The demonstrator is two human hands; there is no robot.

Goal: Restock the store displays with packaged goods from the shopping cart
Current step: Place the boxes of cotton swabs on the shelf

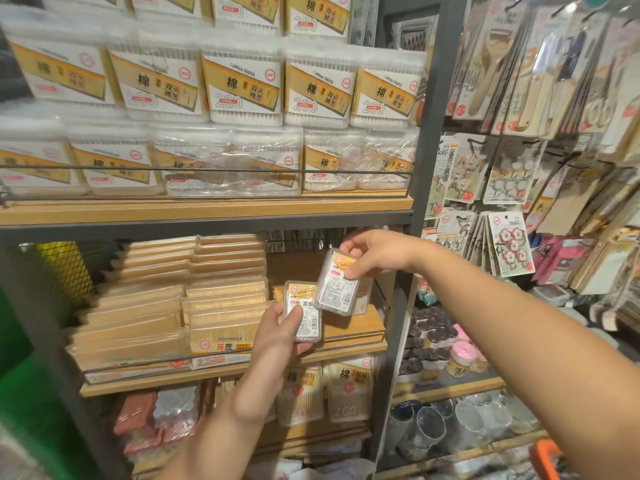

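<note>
My left hand [277,332] grips a clear dental floss box [304,311] with an orange label, held upright in front of the middle shelf [360,329]. My right hand [370,256] pinches a second dental floss box [337,282] by its top edge, tilted, just above and right of the first. Both boxes hover over the bare wooden right part of that shelf. Another box seems to stand behind the right-hand one, mostly hidden.
Toothpick packs [221,320] are stacked on the shelf's left. Cotton swab boxes [242,88] fill the shelf above, behind a wire rail. Bagged swabs [346,389] sit below. Hanging carded goods [512,168] and jars [460,358] are right of the grey post [429,133]. An orange cart handle [547,455] shows bottom right.
</note>
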